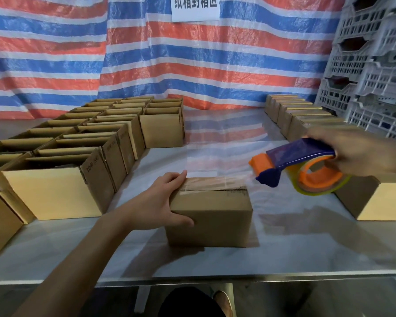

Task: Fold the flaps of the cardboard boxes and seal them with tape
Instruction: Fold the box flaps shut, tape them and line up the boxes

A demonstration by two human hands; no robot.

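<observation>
My left hand (pixel 161 203) and forearm (pixel 94 250) were bare, my right hand (pixel 358 154) likewise; dark trousers (pixel 188 304) showed at bottom centre.

Brown cardboard boxes (pixel 55 191), a purple-and-orange tape dispenser (pixel 300 165), a red-blue-white striped tarp (pixel 192 60), grey crates (pixel 370 65).

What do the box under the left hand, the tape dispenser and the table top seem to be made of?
Box: matte brown cardboard, creased edges. Tape dispenser: glossy purple and orange plastic, apparently. Table top: smooth, reflective, perhaps metal or laminate; it mirrors the striped sheet.
</observation>
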